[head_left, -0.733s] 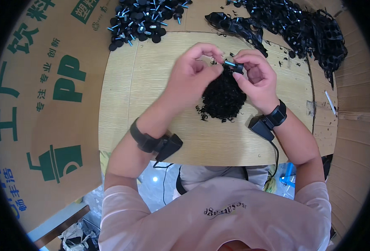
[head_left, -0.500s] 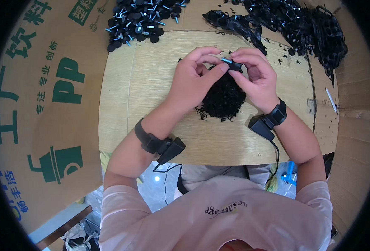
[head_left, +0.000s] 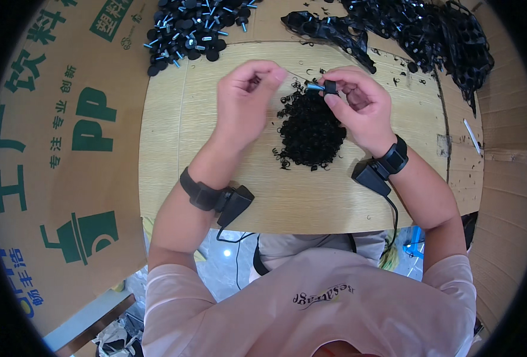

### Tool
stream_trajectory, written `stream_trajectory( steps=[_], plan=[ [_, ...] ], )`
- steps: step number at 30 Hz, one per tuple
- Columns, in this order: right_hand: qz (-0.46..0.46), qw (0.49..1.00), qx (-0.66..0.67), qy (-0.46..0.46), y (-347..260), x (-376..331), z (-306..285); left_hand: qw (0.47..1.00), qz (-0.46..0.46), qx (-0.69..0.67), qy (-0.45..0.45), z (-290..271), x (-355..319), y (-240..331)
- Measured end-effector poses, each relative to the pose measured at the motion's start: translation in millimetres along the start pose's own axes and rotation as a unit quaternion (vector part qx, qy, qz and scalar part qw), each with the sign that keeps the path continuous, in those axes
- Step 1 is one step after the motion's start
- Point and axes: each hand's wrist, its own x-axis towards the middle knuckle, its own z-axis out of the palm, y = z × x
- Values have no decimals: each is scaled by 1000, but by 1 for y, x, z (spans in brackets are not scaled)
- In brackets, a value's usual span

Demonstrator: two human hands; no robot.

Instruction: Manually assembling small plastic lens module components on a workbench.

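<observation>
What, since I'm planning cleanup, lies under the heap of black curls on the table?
Pale tabletop shows around the heap of black curls, with loose curls at its edge. The surface directly beneath is covered and cannot be seen.

Cardboard panel (head_left: 73, 178), left: large green Chinese characters (head_left: 25, 68) near outer edge; narrow column of smaller green characters (head_left: 58, 116); pair of big green Latin letters (head_left: 94, 146); green block with characters (head_left: 110, 19) near top; green cup pictogram (head_left: 76, 238) lower down; blue lettering (head_left: 19, 273) at bottom corner. Pale shirt (head_left: 245, 309): curved dark lettering (head_left: 323, 294) across chest.
</observation>
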Motion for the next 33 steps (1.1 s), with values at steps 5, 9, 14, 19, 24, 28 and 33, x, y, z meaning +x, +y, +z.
stream_trajectory(
  steps=[5,9,14,19,24,28,33],
  plan=[
    [46,997,10,62,3,2,-2,985,69,-86,133,-25,17,-4],
    [74,995,13,70,-1,4,-2,969,99,-211,79,-26,15,-6],
    [110,979,148,86,0,8,-7,948,-8,-316,37,3,7,14],
    [95,988,115,39,-2,6,-2,926,-68,-360,-94,6,-1,7],
    [105,985,134,1,-4,2,4,986,-61,-119,-100,17,-10,0],
    [37,987,152,-45,4,1,3,996,1,-64,-56,20,-13,2],
    [-2,991,127,-33,5,2,4,995,21,52,-79,15,-11,4]
  ],
)
